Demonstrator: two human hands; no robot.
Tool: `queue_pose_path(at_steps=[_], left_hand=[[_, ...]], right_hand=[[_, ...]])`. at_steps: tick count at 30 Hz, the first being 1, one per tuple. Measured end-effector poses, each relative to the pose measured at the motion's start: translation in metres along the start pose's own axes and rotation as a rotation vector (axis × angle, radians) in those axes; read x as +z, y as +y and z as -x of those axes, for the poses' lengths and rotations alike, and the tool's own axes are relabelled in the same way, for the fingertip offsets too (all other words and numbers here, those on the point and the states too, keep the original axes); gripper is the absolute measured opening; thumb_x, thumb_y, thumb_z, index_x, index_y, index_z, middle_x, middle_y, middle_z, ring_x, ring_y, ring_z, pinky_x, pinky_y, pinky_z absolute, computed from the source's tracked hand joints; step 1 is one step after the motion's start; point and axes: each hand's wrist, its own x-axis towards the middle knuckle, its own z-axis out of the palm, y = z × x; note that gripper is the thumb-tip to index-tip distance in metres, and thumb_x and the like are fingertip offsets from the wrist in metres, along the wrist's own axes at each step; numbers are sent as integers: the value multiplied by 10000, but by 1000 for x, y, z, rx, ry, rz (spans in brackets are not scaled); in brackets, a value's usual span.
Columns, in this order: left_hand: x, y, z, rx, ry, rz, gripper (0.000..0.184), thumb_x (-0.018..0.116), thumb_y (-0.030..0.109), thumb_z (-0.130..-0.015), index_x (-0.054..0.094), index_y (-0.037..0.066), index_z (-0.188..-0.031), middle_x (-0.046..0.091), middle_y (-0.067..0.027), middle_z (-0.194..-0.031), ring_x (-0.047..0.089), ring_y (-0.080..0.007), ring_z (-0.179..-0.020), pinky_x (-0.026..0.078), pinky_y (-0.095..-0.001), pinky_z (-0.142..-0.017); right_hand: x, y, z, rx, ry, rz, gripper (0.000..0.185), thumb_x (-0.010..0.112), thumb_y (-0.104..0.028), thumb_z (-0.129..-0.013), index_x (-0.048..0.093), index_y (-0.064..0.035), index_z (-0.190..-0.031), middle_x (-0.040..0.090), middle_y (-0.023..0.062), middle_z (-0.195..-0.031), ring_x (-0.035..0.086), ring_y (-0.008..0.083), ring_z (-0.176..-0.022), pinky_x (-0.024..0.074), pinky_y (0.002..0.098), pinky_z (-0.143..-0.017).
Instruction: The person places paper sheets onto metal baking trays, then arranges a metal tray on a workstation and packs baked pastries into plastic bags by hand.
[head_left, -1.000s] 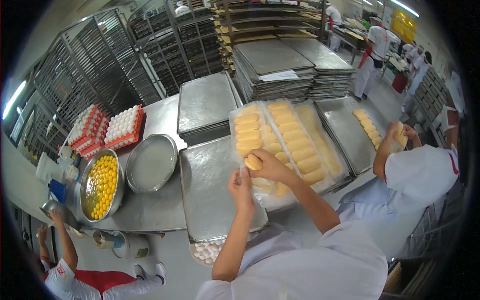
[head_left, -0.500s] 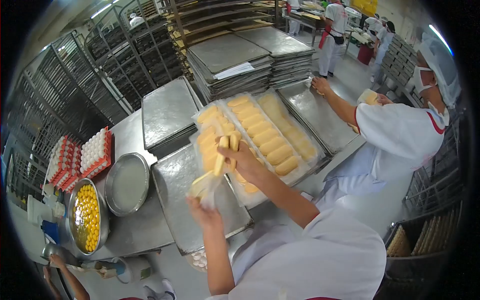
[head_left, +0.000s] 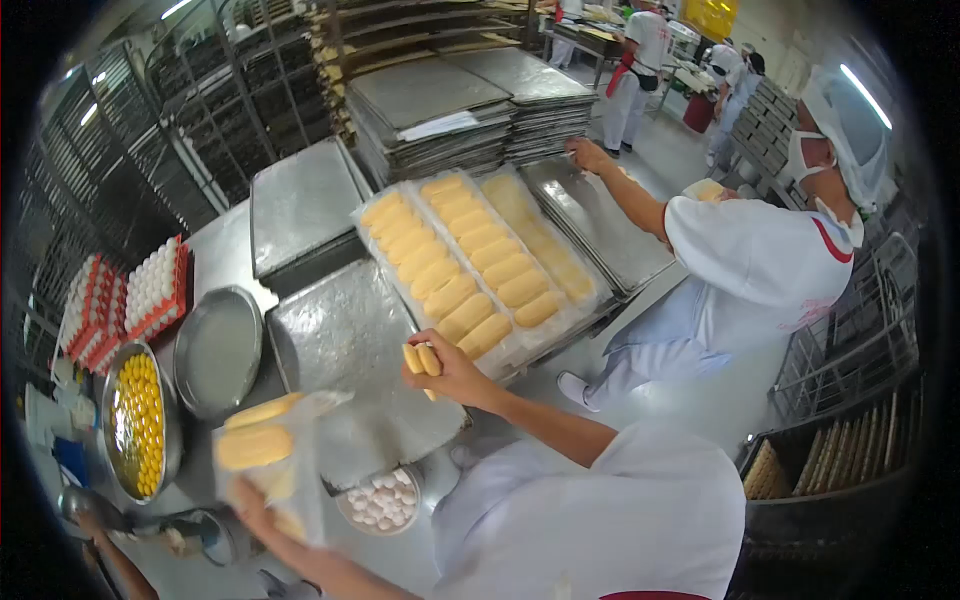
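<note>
My left hand (head_left: 262, 520) is at the lower left, its fingers partly hidden, gripping a translucent sheet (head_left: 305, 455) that could be paper or plastic. Oblong yellow sponge cakes (head_left: 255, 446) lie on or inside the sheet; motion smears it. My right hand (head_left: 448, 370) is closed around finger-shaped sponge cakes (head_left: 421, 360), whose ends poke out between the fingers. Just beyond it, rows of the same cakes (head_left: 412, 255) rest on translucent sheets over a stack of trays. A bare metal tray (head_left: 345, 335) lies between my two hands.
At left stand a bowl of yolks (head_left: 140, 425), a metal basin (head_left: 218, 352) and eggs in red trays (head_left: 155, 290). A bucket of eggshells (head_left: 380, 502) sits below the table edge. A co-worker (head_left: 750, 255) stands at right, one hand on stacked trays (head_left: 605, 225).
My left hand has swung left and down with the sheet, away from my right hand. My right hand has lowered, still holding cakes. The view has shifted, uncovering the cake rows.
</note>
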Motion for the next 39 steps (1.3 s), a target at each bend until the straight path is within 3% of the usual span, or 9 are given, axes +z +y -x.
queue_pose_path(at_steps=[2,5,7,10,13,15,19,27,39], left_hand=[[-12,39,12,26,58,113,611,546,280,-899,344,-12,-1397,405,-175,-1390,461,-279,-1210,388,-372,-1007],[-132,48,54,582,226,-815,511,485,103,-934,322,-15,-1403,440,-157,-1360,447,-271,-1197,369,-413,-1017],[-130,70,72,429,268,-195,486,469,96,-948,323,-42,-1391,446,-154,-1339,448,-242,-1176,380,-388,-1015],[-149,69,103,550,304,-878,511,512,149,-942,338,-49,-1380,449,-163,-1341,447,-209,-1180,385,-316,-1002],[-167,68,119,468,426,-611,529,556,198,-928,377,-58,-1355,454,-158,-1344,436,-184,-1200,369,-261,-994],[-189,66,123,140,656,140,502,560,180,-922,407,-53,-1339,467,-153,-1338,443,-177,-1199,373,-260,-992],[-164,60,131,4,889,216,493,575,135,-891,429,-22,-1335,431,-174,-1365,475,-230,-1195,418,-295,-996],[-139,58,124,-292,922,106,430,622,213,-884,474,50,-1253,516,-128,-1207,542,-221,-1082,444,-307,-950],[-176,10,117,-166,578,-20,355,627,220,-887,545,41,-1184,597,-63,-1087,587,-162,-980,468,-285,-850]], right_hand=[[22,13,-1,-46,-31,304,523,802,-259,-717,528,-62,-1116,608,85,-937,591,176,-892,468,321,-792],[82,63,-4,-71,-303,505,527,811,-263,-679,551,-64,-1092,619,132,-1004,601,275,-919,474,359,-786],[122,86,-8,-138,-395,605,530,806,-258,-666,561,-70,-1097,616,139,-1020,589,320,-941,474,388,-791],[171,101,-6,-215,-461,680,511,794,-247,-662,577,-76,-1093,594,135,-1042,563,326,-983,462,407,-823],[187,108,4,-237,-484,749,492,783,-230,-659,591,-75,-1084,560,131,-1079,525,320,-1039,439,410,-871],[190,115,10,-272,-506,751,486,777,-220,-657,595,-73,-1083,543,129,-1096,504,318,-1065,426,408,-895],[166,116,13,-204,-532,720,481,772,-154,-646,602,-61,-1087,534,119,-1080,486,320,-1053,408,392,-916],[178,107,17,-241,-585,662,439,763,-114,-629,616,-60,-1040,554,107,-1039,495,321,-1020,419,400,-893],[204,137,-39,-84,-658,603,575,693,-292,-783,517,-67,-1282,518,134,-1109,479,302,-1084,391,374,-931]])
